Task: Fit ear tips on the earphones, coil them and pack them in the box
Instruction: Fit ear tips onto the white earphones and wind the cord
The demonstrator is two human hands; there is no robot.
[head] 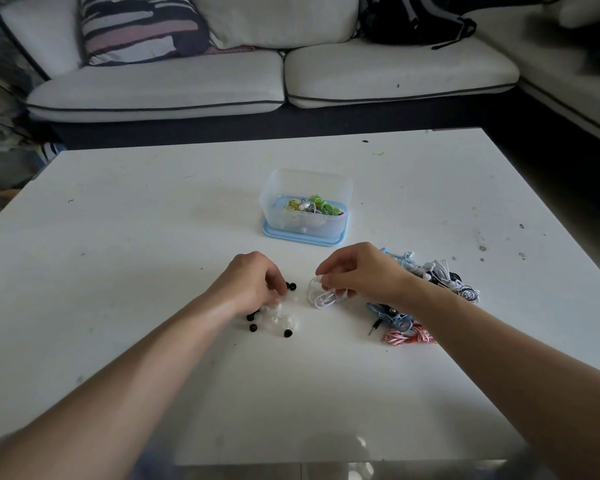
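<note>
Left hand (pixel 253 282): knuckles up, fingers curled down onto the scattered ear tips (pixel 278 318); whether one is pinched cannot be told.
Right hand (pixel 361 275): fingers and thumb pinching a bunch of white earphones (pixel 321 299), whose loops hang down to the desk (pixel 153 220).
Ear tips: small black and clear pieces lying loose on the desk, under and just in front of the left fingers.
Box (pixel 305 206): clear plastic, open, standing on its blue lid (pixel 302 237) beyond both hands, mid-desk.
Inside the box: coiled earphones (pixel 314 204) in green and yellow.
Pile of earphones (pixel 437 275): tangled white, blue and black cords beside the right wrist, with a red-and-white cord (pixel 407 336) nearer the viewer.
Background: pale sofa (pixel 222 81) with a striped cushion (pixel 139 29) and a black bag (pixel 413 19).
</note>
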